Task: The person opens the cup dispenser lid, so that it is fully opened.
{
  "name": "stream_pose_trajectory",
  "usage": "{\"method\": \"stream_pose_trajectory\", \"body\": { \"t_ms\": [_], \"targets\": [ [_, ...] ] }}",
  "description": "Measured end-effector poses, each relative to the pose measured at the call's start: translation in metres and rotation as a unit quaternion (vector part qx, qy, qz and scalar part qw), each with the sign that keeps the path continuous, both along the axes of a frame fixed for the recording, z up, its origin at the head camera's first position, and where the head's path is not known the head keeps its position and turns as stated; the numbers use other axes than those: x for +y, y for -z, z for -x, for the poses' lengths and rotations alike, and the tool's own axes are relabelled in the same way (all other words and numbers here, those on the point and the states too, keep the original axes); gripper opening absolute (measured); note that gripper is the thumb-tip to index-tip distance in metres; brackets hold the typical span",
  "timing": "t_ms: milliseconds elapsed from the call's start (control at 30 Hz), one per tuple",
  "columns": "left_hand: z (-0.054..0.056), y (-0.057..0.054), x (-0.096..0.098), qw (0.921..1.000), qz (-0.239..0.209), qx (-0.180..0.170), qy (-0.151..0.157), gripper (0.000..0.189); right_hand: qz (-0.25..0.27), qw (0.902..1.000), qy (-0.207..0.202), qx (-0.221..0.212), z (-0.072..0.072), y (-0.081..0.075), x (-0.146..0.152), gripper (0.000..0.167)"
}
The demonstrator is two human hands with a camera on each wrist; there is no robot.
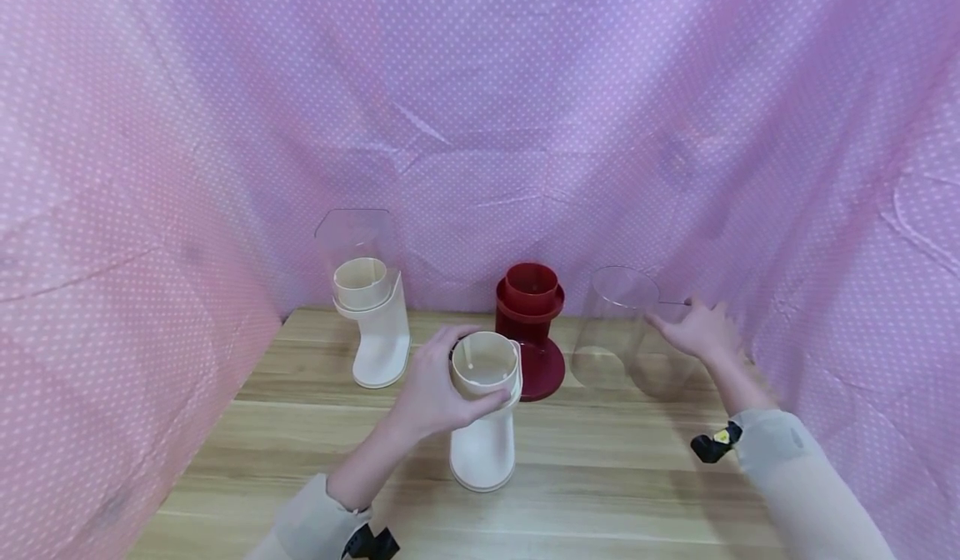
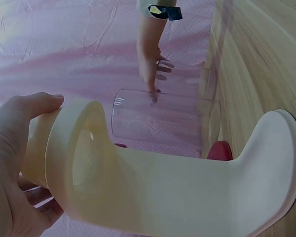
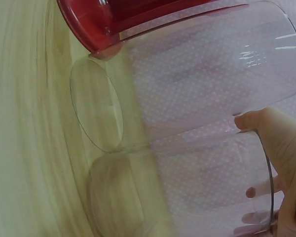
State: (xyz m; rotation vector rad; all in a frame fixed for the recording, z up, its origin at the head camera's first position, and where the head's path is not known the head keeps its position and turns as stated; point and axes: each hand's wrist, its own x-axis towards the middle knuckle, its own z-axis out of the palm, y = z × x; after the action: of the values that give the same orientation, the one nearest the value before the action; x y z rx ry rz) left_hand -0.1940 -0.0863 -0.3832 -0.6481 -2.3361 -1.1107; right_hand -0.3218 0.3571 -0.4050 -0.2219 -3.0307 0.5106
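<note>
My left hand (image 1: 429, 393) grips the round cream cup (image 1: 483, 362) at the top of a white stand (image 1: 482, 456), thumb on the near side and fingers round the far side. The stand is upright, its curved neck running down to a rounded foot on the table. My right hand (image 1: 699, 332) holds a clear cylinder (image 3: 212, 182) by its upper rim, the thumb on one side and the fingers on the other, seen through the wall. Close beside it, to its left, stands another clear cylinder (image 1: 611, 339), near the thumb.
Behind the held stand is a dark red stand (image 1: 542, 368) with a red cup on top. A second white stand (image 1: 381, 343) is at the back left, with a clear container (image 1: 352, 235) behind its cup. Pink dotted cloth (image 1: 480, 127) surrounds the wooden table (image 1: 600, 477).
</note>
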Motion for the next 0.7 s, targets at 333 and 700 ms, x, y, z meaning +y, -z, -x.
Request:
{"method": "stream_pose_trajectory", "body": {
  "t_ms": [333,700],
  "targets": [
    [0.018,-0.009,-0.014,0.9997,-0.022,-0.003,0.002,0.075,0.059,0.9966,-0.027,0.05,-0.011,0.003,0.003,0.075],
    [0.063,-0.028,-0.04,0.9976,-0.021,-0.018,-0.063,0.078,0.098,0.9784,-0.086,0.16,-0.022,0.027,0.006,0.053]
  ]
}}
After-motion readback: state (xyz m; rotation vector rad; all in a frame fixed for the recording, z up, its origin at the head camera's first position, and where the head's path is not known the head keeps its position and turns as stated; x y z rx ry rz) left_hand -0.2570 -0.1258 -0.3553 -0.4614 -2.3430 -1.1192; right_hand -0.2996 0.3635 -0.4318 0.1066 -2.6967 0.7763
